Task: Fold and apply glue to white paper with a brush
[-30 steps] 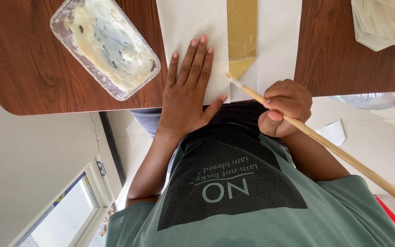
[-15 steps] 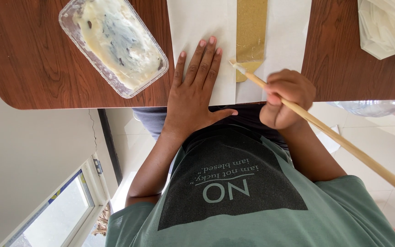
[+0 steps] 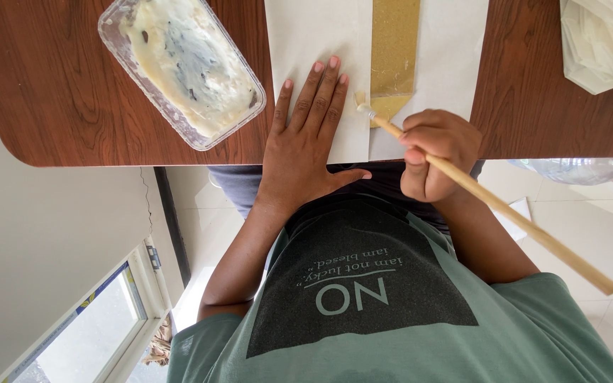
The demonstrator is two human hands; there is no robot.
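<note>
— While my left hand (image 3: 306, 142) lies flat on the white sheet of paper (image 3: 313, 42), what do you see of its fingers?

— I see them straight and a little spread, palm down, pressing the paper onto the brown wooden table (image 3: 58, 99). The thumb sticks out over the table edge, toward my body.

— And my right hand (image 3: 438, 152)?

— Its fingers are curled together and pinch the long, pale wooden stick of a paintbrush (image 3: 491, 202). The handle runs slanted past my wrist, out over the floor. The brush tip rests on the paper, at the pointed lower end of the golden painted strip (image 3: 395, 50), just beside the fingertips of my left hand.

— Where is this strip exactly?

— It goes along the middle of the paper, between my two hands, and it narrows to a point near the table edge.

— What else is on the table?

— Left of the paper stands a clear plastic tray, rectangular with round corners, smeared with whitish-yellow paint and grey streaks (image 3: 182, 67). It is near my left hand, but they do not touch. In the far right corner lies a crumpled transparent plastic bag (image 3: 604, 42), well apart from the right hand.
</note>
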